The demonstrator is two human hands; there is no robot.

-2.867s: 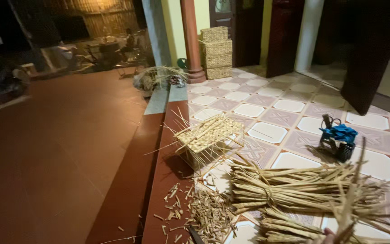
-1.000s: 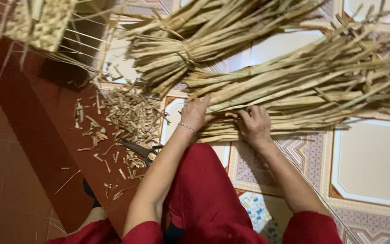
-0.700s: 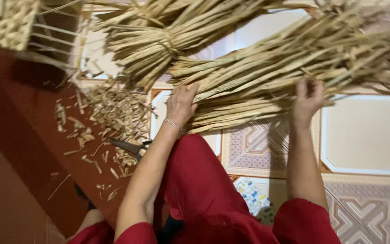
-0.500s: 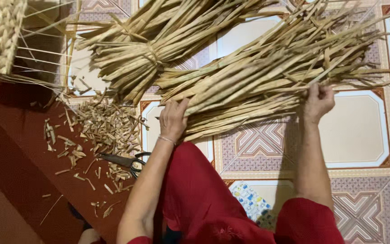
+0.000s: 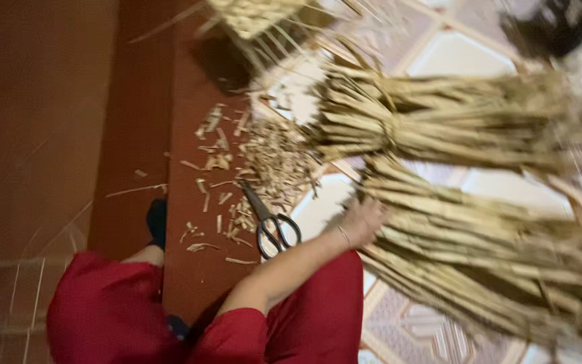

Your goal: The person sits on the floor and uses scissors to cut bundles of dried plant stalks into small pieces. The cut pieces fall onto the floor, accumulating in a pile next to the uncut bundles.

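Head view, blurred by motion: the person sits on the floor in red clothing, and the left hand (image 5: 364, 219) rests on the near end of a loose bundle of dried reed strips (image 5: 500, 263) lying across the patterned tile floor (image 5: 453, 57). The fingers seem pressed onto the strip ends, but the blur hides whether they are closed around any strip. The right hand is out of frame, so its state cannot be told.

Taking that loose bundle as the landmark: a second bundle, tied around its middle (image 5: 439, 128), lies just beyond it; black scissors (image 5: 271, 226) lie just to its left, near the left hand but untouched; a scatter of cut reed scraps (image 5: 264, 162) spreads beyond the scissors over the red step (image 5: 170, 135); a half-woven basket (image 5: 254, 13) stands well beyond, at the top edge.

The step in hand looks like sorting or picking strips from the loose bundle. A next move would call for separating one strip cleanly from its neighbours.
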